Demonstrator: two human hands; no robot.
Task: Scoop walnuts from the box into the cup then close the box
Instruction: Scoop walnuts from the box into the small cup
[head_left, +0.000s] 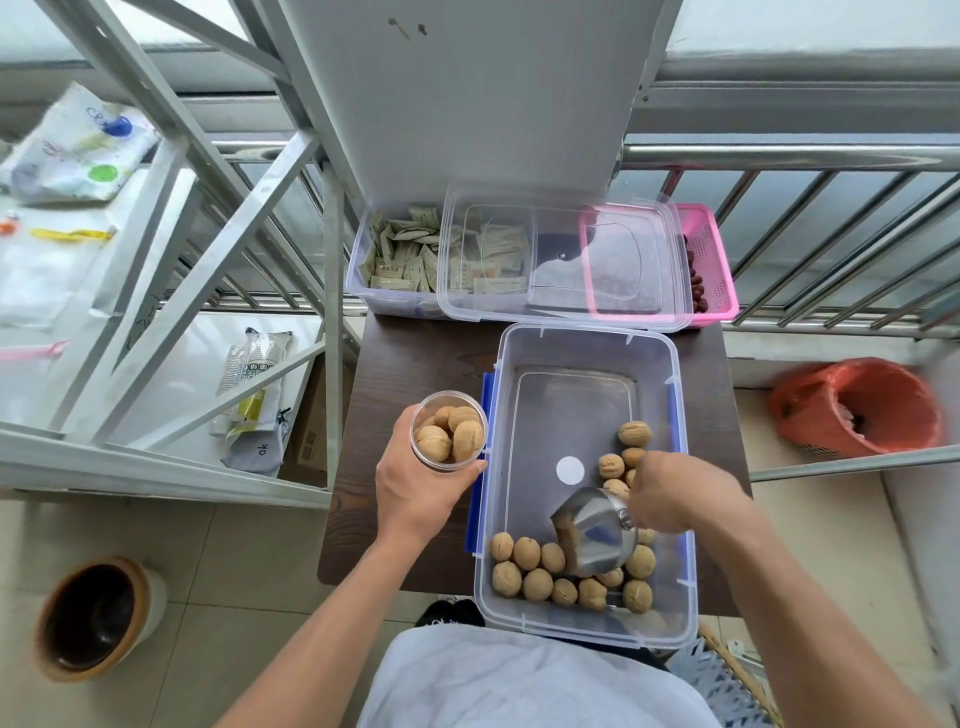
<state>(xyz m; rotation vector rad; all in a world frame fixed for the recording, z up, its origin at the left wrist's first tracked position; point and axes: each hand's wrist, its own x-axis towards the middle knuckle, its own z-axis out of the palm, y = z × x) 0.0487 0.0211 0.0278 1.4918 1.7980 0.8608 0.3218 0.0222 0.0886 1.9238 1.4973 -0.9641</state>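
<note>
A clear plastic box (584, 343) with blue latches stands open on a dark wooden table (415, 364). Several walnuts (537, 571) lie along its near end and right side. My right hand (675, 493) is inside the box, shut on the handle of a metal scoop (595, 530) whose mouth points down into the near walnuts. My left hand (415, 493) holds a clear cup (449, 431) just left of the box; several walnuts sit in the cup. The box's clear lid (561, 260) lies across two containers behind it.
Behind the box are a clear bin of sachets (395, 254) and a pink basket (714, 260) with dark red fruit. Metal railings run along the back. A brown pot (93, 618) stands on the floor at left, and a red bag-lined bin (862, 405) at right.
</note>
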